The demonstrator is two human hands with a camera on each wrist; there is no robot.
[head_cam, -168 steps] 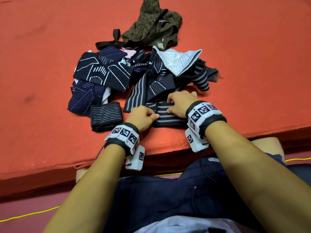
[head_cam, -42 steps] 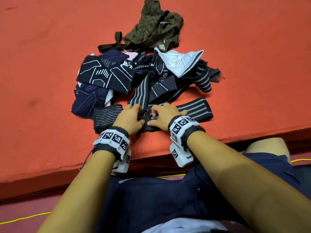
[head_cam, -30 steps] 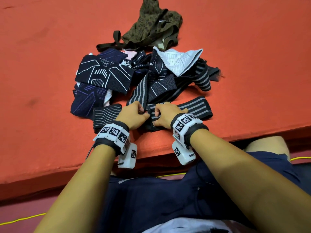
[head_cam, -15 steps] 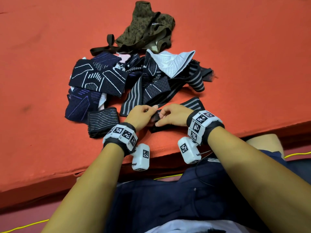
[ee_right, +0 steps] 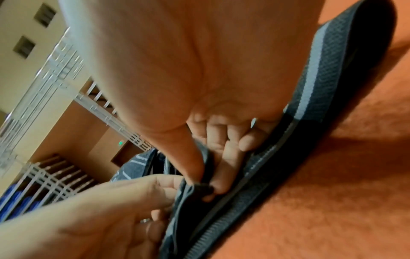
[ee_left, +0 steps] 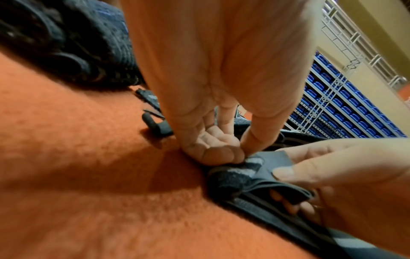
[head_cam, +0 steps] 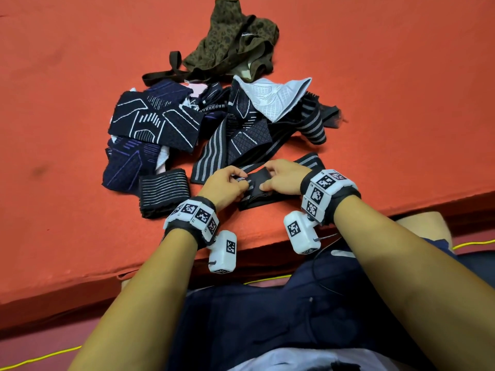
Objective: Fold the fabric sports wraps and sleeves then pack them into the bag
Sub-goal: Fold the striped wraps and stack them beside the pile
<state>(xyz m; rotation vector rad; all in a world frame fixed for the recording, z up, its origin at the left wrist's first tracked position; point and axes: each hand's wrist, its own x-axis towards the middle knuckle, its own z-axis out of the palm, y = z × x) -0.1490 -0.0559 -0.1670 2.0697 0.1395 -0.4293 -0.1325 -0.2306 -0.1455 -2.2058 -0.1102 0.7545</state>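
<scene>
A black wrap with grey stripes [head_cam: 310, 160] lies near the front edge of the orange mat [head_cam: 80, 223]. Its near end is bunched into a small roll [ee_left: 230, 177]. My left hand [head_cam: 238, 182] pinches that rolled end between thumb and fingertips [ee_left: 221, 156]. My right hand [head_cam: 265, 183] grips the wrap [ee_right: 332, 61] just beside it, thumb on top and fingers [ee_right: 224, 175] tucked under a layer. The striped tail runs off to the right under my right wrist. An olive patterned bag [head_cam: 235, 41] lies slumped at the far side of the mat.
A loose pile of dark patterned sleeves [head_cam: 152, 121], striped wraps [head_cam: 214, 153] and a white sleeve [head_cam: 273, 97] sits between my hands and the bag. A folded striped wrap [head_cam: 163, 191] lies left of my left hand. The mat's front edge is close under my wrists.
Both hands have shifted slightly right and kept gathering the wrap's end. The free striped tail on the right is shorter than a second ago.
</scene>
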